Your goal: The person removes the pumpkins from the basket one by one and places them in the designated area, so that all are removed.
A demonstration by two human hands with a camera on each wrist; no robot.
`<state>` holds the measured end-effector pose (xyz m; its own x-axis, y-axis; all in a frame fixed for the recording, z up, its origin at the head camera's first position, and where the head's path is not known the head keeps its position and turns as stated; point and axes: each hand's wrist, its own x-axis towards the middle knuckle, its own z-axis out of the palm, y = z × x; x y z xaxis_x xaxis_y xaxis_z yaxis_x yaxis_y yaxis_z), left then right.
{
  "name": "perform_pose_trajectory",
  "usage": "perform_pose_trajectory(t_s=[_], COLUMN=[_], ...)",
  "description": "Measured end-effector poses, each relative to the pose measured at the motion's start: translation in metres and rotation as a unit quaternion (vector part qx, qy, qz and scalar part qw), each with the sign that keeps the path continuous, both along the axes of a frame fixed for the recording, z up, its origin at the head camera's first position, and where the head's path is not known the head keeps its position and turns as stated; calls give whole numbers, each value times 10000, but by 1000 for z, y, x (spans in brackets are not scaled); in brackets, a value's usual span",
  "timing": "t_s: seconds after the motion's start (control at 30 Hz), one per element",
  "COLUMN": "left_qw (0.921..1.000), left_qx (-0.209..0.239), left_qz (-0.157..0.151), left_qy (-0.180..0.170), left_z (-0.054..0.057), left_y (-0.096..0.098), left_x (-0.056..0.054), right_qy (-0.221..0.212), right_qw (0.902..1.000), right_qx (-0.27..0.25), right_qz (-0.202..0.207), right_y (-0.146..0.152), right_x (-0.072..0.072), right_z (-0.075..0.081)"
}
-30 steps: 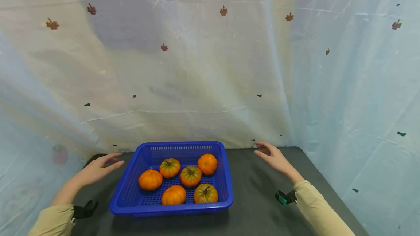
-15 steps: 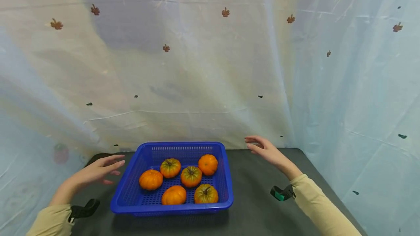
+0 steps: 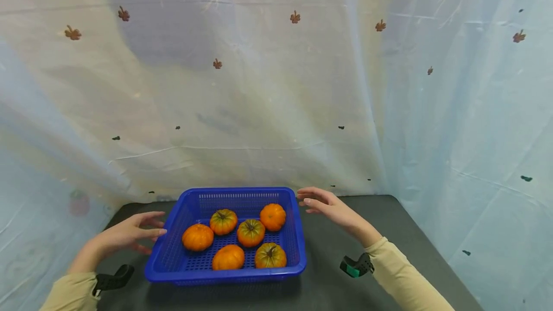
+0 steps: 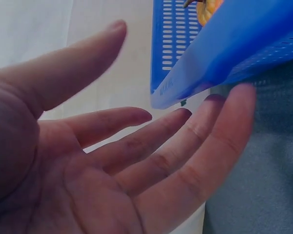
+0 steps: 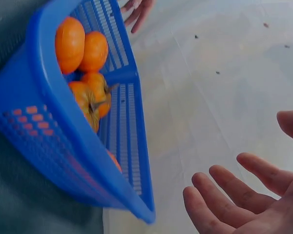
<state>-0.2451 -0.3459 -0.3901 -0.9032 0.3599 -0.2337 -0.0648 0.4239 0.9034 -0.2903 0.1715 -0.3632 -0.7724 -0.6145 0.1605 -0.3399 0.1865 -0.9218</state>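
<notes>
A blue plastic basket [image 3: 224, 276] with slotted walls holds several small pumpkins, some plain orange like the one at the left [image 3: 198, 237], others streaked green like the front right one [image 3: 270, 255]. My left hand [image 3: 123, 235] hovers beside the basket's left rim, thumb and fingers spread. In the left wrist view its palm [image 4: 102, 185] faces the basket [image 4: 200, 73] and holds nothing. Near the far right corner is my right hand [image 3: 330, 208], fingers loosely bent. The right wrist view has that hand [image 5: 244, 207] apart from the basket wall [image 5: 88, 151], holding nothing.
The basket stands on a dark table [image 3: 332, 272]. A pale printed curtain [image 3: 259, 109] hangs behind the table and along both sides. Black straps with camera mounts sit at the left wrist [image 3: 113, 278] and right wrist [image 3: 357, 265].
My right hand has moved left, from over the table to beside the basket's right rim. The left hand has shifted slightly down and toward the left rim. Basket and pumpkins stay put.
</notes>
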Motion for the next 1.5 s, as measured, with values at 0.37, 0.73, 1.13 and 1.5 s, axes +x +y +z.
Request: perform_pose_trajectory(t_s=[0.37, 0.73, 1.13, 1.5], left_qw=[9999, 9995, 9980, 9935], left_qx=[-118, -284, -528, -941], left_qz=[-86, 72, 315, 642], left_qy=[45, 132, 129, 55], left_z=[-7, -9, -14, -10], left_y=[1, 5, 4, 13], left_x=[0, -1, -5, -4], right_qy=[-437, -664, -1303, -1411], right_qw=[9979, 9941, 9823, 9729], right_qx=[-5, 304, 995, 1716], right_qz=[478, 800, 908, 641], right_y=[-28, -54, -80, -91], right_x=[3, 0, -9, -12], right_z=[-9, -16, -21, -31])
